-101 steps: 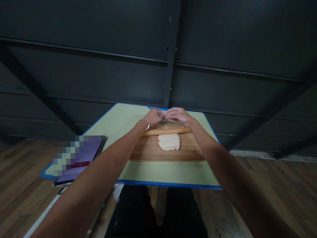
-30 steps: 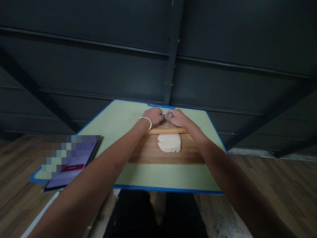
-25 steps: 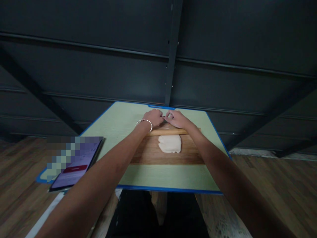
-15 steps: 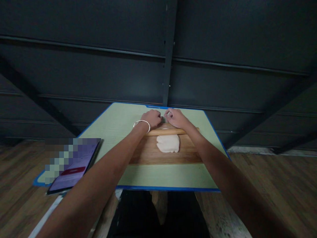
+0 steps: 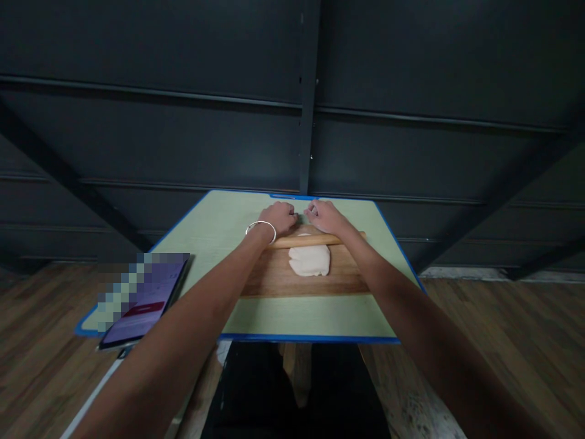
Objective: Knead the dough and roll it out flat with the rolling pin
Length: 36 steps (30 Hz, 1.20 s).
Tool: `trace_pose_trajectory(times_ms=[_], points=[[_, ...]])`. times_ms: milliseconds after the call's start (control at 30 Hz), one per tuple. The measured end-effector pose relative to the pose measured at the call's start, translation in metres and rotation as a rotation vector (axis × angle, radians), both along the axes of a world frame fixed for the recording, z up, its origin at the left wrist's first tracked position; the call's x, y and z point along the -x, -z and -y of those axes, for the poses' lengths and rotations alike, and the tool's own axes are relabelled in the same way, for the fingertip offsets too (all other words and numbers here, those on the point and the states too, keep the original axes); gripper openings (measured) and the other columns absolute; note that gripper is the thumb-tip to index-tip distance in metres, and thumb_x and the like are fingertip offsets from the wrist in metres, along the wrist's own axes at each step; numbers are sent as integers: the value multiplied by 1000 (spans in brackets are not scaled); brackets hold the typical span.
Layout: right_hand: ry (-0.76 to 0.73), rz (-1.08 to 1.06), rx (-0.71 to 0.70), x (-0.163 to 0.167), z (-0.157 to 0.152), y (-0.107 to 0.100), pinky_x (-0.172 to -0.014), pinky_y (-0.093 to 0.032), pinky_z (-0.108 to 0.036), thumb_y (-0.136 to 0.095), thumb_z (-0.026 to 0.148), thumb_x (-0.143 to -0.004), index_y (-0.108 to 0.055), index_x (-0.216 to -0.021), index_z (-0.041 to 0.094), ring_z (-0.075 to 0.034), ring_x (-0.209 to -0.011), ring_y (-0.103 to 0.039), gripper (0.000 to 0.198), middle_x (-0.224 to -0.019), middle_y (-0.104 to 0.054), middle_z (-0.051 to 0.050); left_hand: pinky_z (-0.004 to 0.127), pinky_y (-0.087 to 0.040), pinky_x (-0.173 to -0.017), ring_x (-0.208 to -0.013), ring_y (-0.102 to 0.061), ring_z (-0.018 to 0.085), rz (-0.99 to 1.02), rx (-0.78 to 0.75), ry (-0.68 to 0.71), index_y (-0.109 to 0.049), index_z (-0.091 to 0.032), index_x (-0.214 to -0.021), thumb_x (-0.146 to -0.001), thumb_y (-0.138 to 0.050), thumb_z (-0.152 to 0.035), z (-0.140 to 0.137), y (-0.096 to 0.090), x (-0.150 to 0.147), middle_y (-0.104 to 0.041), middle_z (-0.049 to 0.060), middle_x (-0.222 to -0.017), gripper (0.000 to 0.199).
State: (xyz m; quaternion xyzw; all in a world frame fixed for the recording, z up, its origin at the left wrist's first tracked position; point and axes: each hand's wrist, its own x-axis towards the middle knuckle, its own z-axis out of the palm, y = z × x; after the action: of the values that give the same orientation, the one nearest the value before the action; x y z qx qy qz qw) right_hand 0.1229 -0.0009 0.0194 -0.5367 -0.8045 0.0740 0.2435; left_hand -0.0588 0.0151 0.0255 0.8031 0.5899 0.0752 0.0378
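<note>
My left hand (image 5: 280,217), with a thin silver bangle at its wrist, is at the far edge of a wooden board (image 5: 269,281), fingers curled inward. Close beside it, my right hand (image 5: 323,215) is bent with its fingertips drawn together. Whatever may be in either hand is hidden or too small to name. A wooden rolling pin (image 5: 311,241) lies crosswise on the board, on the near side of both hands and partly covered by my wrists. Just in front of it sits a flattened piece of white dough (image 5: 309,262), notched at its left edge. A pale patch shows beyond the pin.
The board rests on a pale green table (image 5: 301,318) with blue edging. On the table's left side lies a tablet (image 5: 153,314) with a lit screen, partly blurred out. A dark panelled wall (image 5: 219,146) stands behind the table, and the floor is wooden.
The view has tilted slightly, so the table and board appear a little higher. The right fingers have closed in a bit. Dough and rolling pin keep their places on the board.
</note>
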Motion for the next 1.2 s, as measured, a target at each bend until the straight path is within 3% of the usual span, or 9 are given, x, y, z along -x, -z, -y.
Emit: trace_pose_trajectory(times_ms=[167, 333, 467, 600, 767, 1200], points=[[59, 48, 38, -1, -3, 5, -72, -42, -28, -60, 28, -97, -72, -89, 15, -22, -80, -64, 19, -90, -75, -13, 35, -49, -96, -113, -65, 28, 85, -7, 15, -70, -19, -113, -93, -48, -38, -6, 10, 2, -69, 15, -118, 35], [55, 142, -17, -3, -7, 9, -82, -45, -31, -58, 28, -97, -72, -92, 14, -25, -93, -65, 21, -100, -74, -17, 34, -46, -101, -123, -59, 29, 135, -16, -95, -51, -9, -135, -95, -51, -45, -3, 13, 0, -55, 21, -133, 54], [51, 229, -38, -3, -4, 8, -94, -44, -37, -59, 29, -95, -69, -102, 10, -32, -110, -58, 22, -103, -69, -20, 34, -46, -102, -121, -59, 29, 139, -45, -13, -53, -11, -129, -94, -54, -42, -1, 9, 1, -58, 19, -130, 46], [104, 193, -46, -3, 0, 9, -97, -44, -43, -61, 31, -94, -60, -117, 8, -35, -114, -53, 33, -108, -61, -21, 35, -47, -98, -115, -63, 28, 121, -71, 38, -58, -15, -120, -94, -53, -35, 1, 3, 1, -64, 17, -123, 33], [53, 136, -145, -5, -2, 15, -100, -43, -42, -57, 29, -95, -57, -115, 13, -31, -112, -53, 25, -114, -52, -16, 37, -48, -94, -112, -64, 28, 129, -115, -10, -61, -19, -118, -95, -51, -33, 11, -6, 1, -68, 15, -121, 29], [77, 155, -101, -3, 11, 12, -103, -44, -42, -55, 29, -97, -60, -115, 10, -31, -116, -55, 27, -117, -54, -19, 35, -51, -90, -108, -67, 27, 108, -119, 2, -67, -19, -110, -94, -50, -35, 18, -4, 2, -72, 14, -117, 28]])
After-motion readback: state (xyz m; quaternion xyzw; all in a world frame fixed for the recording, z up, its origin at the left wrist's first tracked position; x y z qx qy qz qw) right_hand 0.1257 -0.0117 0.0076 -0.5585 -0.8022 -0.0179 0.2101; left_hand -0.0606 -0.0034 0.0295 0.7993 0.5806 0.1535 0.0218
